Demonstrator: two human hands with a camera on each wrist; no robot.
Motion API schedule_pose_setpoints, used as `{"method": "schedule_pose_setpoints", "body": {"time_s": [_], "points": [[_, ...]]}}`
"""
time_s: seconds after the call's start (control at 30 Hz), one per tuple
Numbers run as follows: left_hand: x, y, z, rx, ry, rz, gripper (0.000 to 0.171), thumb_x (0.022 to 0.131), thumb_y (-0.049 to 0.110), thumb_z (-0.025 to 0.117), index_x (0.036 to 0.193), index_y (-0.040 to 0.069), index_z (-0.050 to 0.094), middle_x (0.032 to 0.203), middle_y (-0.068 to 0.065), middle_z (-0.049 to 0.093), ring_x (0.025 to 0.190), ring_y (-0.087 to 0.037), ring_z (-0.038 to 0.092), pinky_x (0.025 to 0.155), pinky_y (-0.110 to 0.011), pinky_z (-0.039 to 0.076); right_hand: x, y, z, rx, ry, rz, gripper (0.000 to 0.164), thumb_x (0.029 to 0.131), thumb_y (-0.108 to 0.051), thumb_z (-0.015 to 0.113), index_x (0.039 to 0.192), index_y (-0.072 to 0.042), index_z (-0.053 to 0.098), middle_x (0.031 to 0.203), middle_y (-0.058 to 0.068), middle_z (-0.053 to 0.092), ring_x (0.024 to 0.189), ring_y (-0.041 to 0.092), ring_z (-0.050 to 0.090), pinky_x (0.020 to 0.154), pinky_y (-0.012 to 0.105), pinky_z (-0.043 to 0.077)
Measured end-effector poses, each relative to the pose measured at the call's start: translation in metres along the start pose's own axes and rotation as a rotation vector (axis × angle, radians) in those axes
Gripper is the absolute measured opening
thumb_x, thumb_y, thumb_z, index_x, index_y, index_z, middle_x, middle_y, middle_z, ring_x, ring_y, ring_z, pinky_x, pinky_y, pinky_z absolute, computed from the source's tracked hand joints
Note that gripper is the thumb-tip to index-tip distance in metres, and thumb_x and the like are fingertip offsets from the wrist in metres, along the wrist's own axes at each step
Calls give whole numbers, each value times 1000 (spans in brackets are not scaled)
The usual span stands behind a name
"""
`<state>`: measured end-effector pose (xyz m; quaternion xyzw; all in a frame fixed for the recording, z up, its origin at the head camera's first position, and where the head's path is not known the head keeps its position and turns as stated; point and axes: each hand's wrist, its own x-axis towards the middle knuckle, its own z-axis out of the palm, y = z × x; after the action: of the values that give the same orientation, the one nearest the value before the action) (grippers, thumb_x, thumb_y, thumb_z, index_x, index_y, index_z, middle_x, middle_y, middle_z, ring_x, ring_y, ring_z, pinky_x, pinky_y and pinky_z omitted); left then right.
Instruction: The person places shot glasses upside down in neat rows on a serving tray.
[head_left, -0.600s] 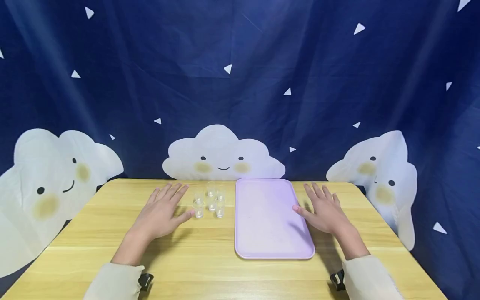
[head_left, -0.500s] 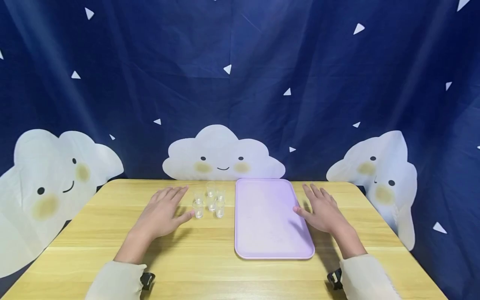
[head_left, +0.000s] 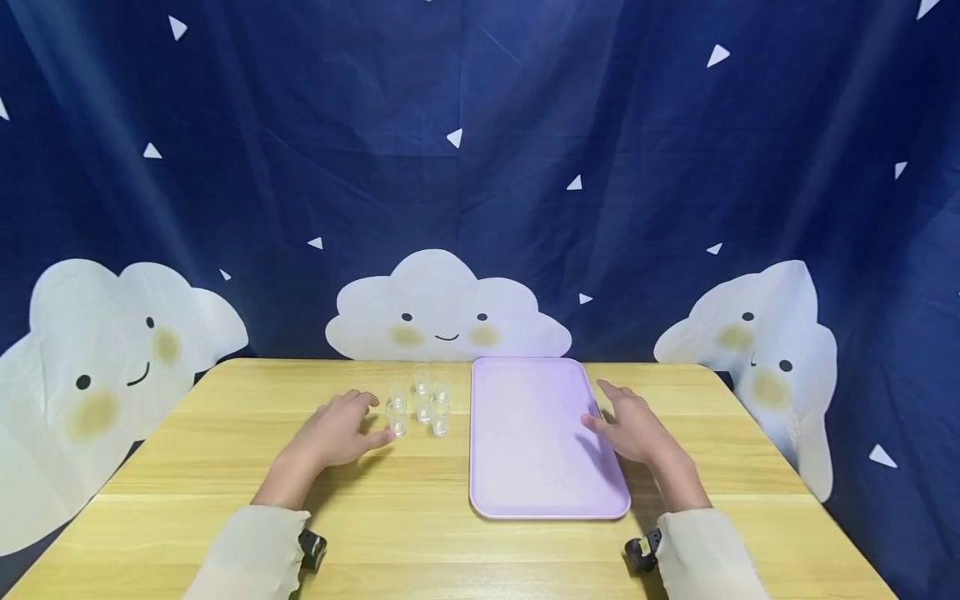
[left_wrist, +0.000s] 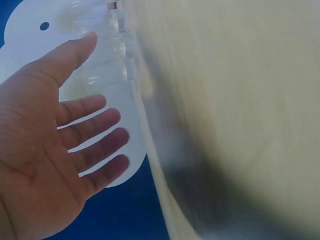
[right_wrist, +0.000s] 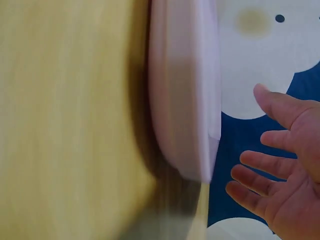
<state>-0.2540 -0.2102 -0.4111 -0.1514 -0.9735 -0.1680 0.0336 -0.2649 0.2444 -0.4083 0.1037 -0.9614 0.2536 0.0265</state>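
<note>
Several small clear shot glasses (head_left: 440, 417) stand in a cluster on the wooden table, left of a lilac tray (head_left: 540, 450). My left hand (head_left: 337, 429) hovers just left of the cluster, its thumb tip overlapping the nearest glass in the head view. In the left wrist view the left palm (left_wrist: 40, 145) faces the glasses (left_wrist: 107, 47), fingers apart and slightly bent, nothing held. Over the tray's right edge is my right hand (head_left: 633, 429), thumb toward the tray. The right wrist view shows its fingers loosely spread (right_wrist: 270, 170) beside the tray's side (right_wrist: 180, 90), holding nothing.
The wooden table (head_left: 375, 533) reaches back to a dark blue curtain (head_left: 457, 192) printed with white clouds and triangles. Both wrists carry small black devices (head_left: 312, 550) at the sleeve cuffs.
My left hand has shifted right toward the glasses and its fingers have bent more. My right hand has moved slightly left over the tray's edge. Tray and glasses stay put.
</note>
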Motion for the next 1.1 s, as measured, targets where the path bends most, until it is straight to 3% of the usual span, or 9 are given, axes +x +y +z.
{"method": "schedule_pose_setpoints", "body": {"time_s": [0.17, 0.47, 0.77, 1.1], "points": [[7, -1, 5, -171, -68, -11, 60, 90, 37, 78, 126, -8, 60, 104, -13, 66, 96, -27, 63, 87, -50, 53, 0, 4, 4, 114, -4, 47, 69, 99, -29, 68, 150, 9, 40, 139, 36, 53, 119, 48, 61, 101, 58, 49], [15, -1, 13, -344, -95, -13, 39, 87, 25, 82, 107, -1, 62, 91, -4, 61, 77, -16, 56, 76, -36, 49, -4, 12, 8, 191, 12, 110, 61, 99, -23, 67, 147, 8, 45, 128, 31, 62, 117, 46, 63, 98, 55, 53], [22, 3, 22, -356, -99, -26, 31, 85, 18, 83, 105, 1, 65, 88, -3, 62, 75, -16, 57, 75, -35, 50, -8, 21, 16, 235, 29, 138, 48, 95, -8, 69, 139, 8, 55, 114, 22, 69, 109, 39, 66, 90, 49, 58], [26, 5, 30, -315, -92, -26, 27, 85, 15, 83, 103, 2, 67, 86, -1, 62, 80, -17, 56, 77, -35, 49, -11, 26, 19, 295, 60, 154, 37, 93, 0, 66, 130, 6, 64, 113, 19, 70, 104, 34, 66, 84, 44, 58]]}}
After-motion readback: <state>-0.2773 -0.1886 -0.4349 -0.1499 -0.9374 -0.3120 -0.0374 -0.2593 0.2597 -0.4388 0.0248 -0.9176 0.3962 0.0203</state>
